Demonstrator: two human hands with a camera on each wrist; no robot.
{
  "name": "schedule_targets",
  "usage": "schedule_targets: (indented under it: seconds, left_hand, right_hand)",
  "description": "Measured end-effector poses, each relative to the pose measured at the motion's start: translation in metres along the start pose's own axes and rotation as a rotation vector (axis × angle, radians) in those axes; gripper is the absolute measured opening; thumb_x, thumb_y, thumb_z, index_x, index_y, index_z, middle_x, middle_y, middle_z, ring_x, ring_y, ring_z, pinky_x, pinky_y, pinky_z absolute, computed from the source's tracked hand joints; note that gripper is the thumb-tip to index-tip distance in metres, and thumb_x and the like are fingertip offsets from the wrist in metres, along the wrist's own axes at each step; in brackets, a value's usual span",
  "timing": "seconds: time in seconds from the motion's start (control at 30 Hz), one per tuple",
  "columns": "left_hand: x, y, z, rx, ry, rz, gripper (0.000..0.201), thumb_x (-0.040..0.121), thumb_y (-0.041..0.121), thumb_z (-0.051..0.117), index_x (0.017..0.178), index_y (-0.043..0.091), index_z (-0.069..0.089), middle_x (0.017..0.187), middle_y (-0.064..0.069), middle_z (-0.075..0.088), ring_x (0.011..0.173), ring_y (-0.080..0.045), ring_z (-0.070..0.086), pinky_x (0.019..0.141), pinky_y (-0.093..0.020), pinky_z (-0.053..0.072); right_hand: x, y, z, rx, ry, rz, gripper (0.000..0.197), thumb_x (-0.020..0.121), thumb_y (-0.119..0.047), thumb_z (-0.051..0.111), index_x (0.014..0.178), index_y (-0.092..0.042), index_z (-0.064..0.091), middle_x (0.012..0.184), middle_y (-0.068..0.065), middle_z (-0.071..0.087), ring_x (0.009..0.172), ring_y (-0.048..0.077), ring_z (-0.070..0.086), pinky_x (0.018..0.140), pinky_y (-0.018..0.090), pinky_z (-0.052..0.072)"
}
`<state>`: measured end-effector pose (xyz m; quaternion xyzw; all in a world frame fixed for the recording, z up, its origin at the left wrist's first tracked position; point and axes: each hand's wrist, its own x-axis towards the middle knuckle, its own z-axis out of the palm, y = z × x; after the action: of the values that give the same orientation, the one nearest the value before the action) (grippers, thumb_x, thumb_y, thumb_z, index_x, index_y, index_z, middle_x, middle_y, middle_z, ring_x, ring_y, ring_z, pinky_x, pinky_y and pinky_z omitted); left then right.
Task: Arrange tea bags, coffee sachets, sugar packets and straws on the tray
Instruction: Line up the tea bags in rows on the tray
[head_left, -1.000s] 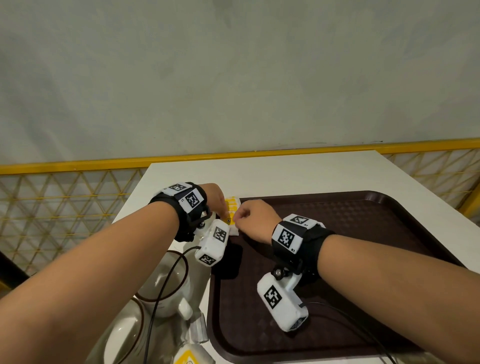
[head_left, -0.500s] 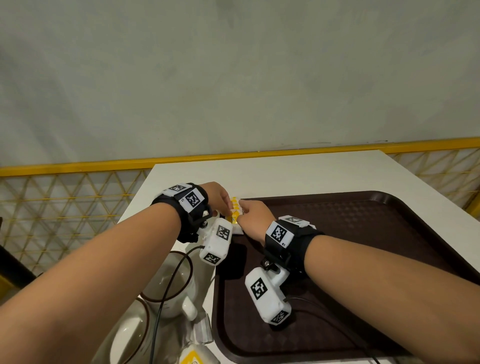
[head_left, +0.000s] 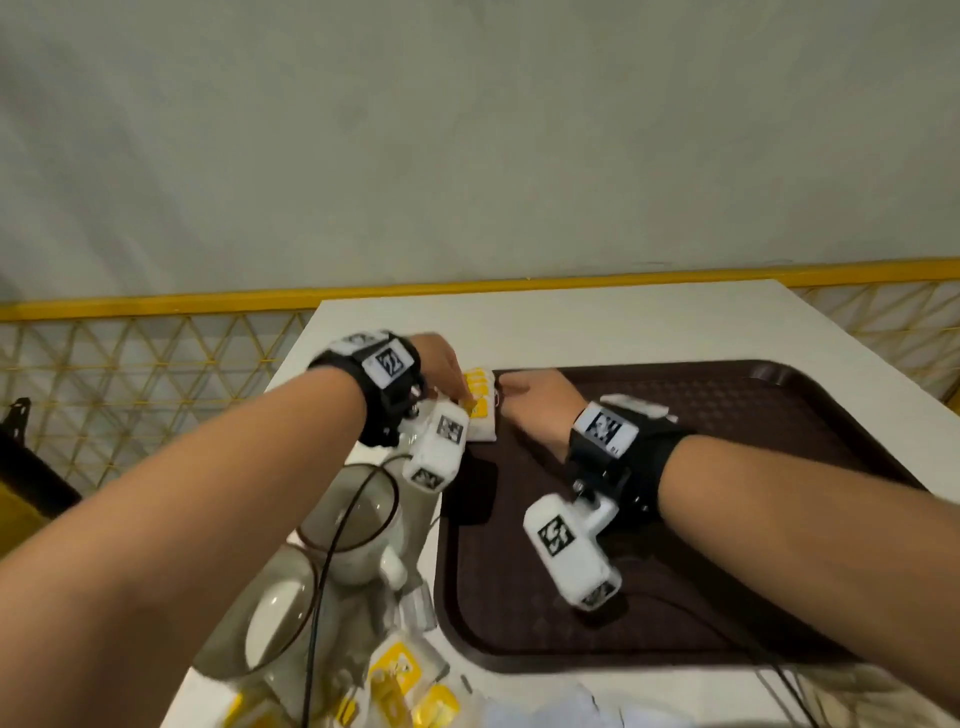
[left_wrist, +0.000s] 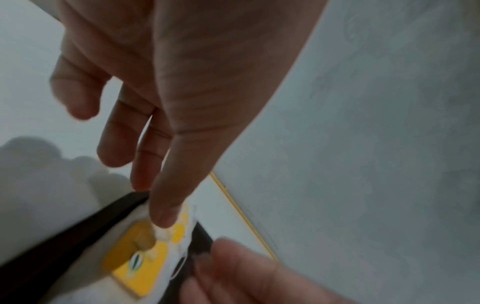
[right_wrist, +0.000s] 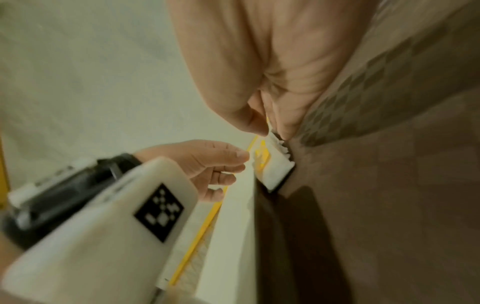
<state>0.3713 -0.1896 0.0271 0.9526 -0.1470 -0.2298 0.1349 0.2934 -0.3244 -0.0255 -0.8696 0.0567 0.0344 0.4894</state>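
— Pinching is what the right hand does: thumb and fingertips nip the far serrated edge of the white-and-yellow sachets. What about the other?

— The left hand has its fingers straight, one fingertip pressing down on the yellow print.

— Where do the sachets lie?

— Stacked at the far left corner of the brown tray, against its rim, between the two hands. Both hands are on them.

— And their long axis?

— Near to far, along the left rim, I judge, serrated end pointing far. Squaring them likely means sliding rightward, into the tray.

— Anything else?

— More yellow sachets and two white cups on the white table, near left.
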Motion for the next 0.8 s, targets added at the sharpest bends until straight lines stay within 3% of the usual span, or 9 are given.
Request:
schedule_targets:
  seconds: [0.07,0.17,0.23,0.33,0.47,0.53,0.6,0.7,0.8]
  left_hand:
    - [-0.018,0.0,-0.015,-0.041,0.039,0.006,0.027,0.083,0.027,0.073,0.1,0.007,0.07,0.088,-0.006,0.065,0.084,-0.022,0.06,0.057,-0.018,0.045]
    - [-0.05,0.002,-0.048,-0.032,0.083,0.079,0.025,0.081,0.035,0.072,0.096,0.015,0.071,0.096,-0.002,0.069,0.099,-0.026,0.064,0.075,-0.028,0.048]
    - [-0.081,0.008,-0.068,-0.161,0.066,0.146,0.009,0.084,0.027,0.068,0.087,0.018,0.069,0.084,0.002,0.068,0.085,-0.019,0.065,0.072,-0.025,0.05]
    - [-0.147,0.019,-0.088,-0.272,0.138,0.263,0.009,0.091,0.02,0.061,0.084,0.021,0.067,0.073,0.008,0.066,0.064,-0.003,0.062,0.054,-0.018,0.052]
    - [-0.225,0.015,-0.077,-0.28,0.104,0.357,0.014,0.08,0.025,0.065,0.088,0.014,0.069,0.075,-0.001,0.064,0.066,-0.008,0.063,0.049,-0.023,0.053]
    - [-0.246,0.005,-0.056,-0.217,-0.019,0.324,0.017,0.076,0.02,0.071,0.09,0.01,0.072,0.076,-0.003,0.066,0.067,-0.013,0.065,0.052,-0.03,0.056]
    - [-0.259,-0.015,-0.022,-0.052,-0.132,0.233,0.015,0.076,0.022,0.075,0.09,0.018,0.072,0.076,0.002,0.068,0.068,-0.015,0.066,0.057,-0.031,0.058]
    - [-0.269,-0.047,0.027,0.349,-0.299,0.131,0.033,0.068,0.054,0.075,0.093,0.034,0.065,0.085,0.013,0.066,0.079,-0.017,0.067,0.072,-0.035,0.057]
    - [-0.275,-0.067,0.061,0.479,-0.374,0.159,0.051,0.069,0.06,0.072,0.111,0.035,0.057,0.099,0.015,0.062,0.088,-0.008,0.061,0.081,-0.027,0.053]
  right_hand:
    - [-0.015,-0.013,-0.009,0.128,-0.042,0.054,0.025,0.086,0.003,0.054,0.108,0.002,0.066,0.092,0.011,0.063,0.086,0.022,0.059,0.087,0.038,0.053]
    - [-0.05,-0.042,-0.019,0.394,-0.164,0.091,0.014,0.088,0.012,0.051,0.084,0.002,0.059,0.078,0.015,0.057,0.066,0.021,0.057,0.06,0.024,0.052]
    - [-0.074,-0.056,-0.018,0.381,-0.33,0.051,0.013,0.087,0.01,0.055,0.083,-0.001,0.061,0.084,0.019,0.063,0.068,0.02,0.062,0.064,0.024,0.055]
    - [-0.113,-0.066,-0.003,0.145,-0.527,-0.058,0.012,0.083,0.003,0.064,0.092,-0.004,0.069,0.098,0.021,0.07,0.079,0.02,0.066,0.081,0.029,0.056]
    - [-0.152,-0.069,0.03,-0.508,-0.596,-0.447,0.036,0.084,-0.017,0.069,0.119,-0.016,0.063,0.107,-0.007,0.066,0.089,0.006,0.061,0.071,0.013,0.05]
    - [-0.165,-0.067,0.045,-0.665,-0.627,-0.534,0.052,0.084,-0.029,0.07,0.131,-0.017,0.053,0.109,-0.012,0.054,0.087,0.001,0.053,0.068,0.011,0.042]
    - [-0.176,-0.063,0.06,-0.751,-0.679,-0.572,0.067,0.08,-0.043,0.072,0.136,-0.016,0.046,0.117,-0.007,0.054,0.096,0.008,0.054,0.081,0.02,0.047]
    - [-0.187,-0.06,0.074,-0.853,-0.707,-0.573,0.074,0.078,-0.048,0.073,0.134,-0.014,0.042,0.127,0.005,0.05,0.113,0.022,0.049,0.091,0.031,0.044]
    - [-0.194,-0.06,0.081,-0.89,-0.674,-0.581,0.068,0.078,-0.043,0.074,0.132,-0.016,0.043,0.124,0.008,0.05,0.112,0.024,0.049,0.088,0.032,0.043]
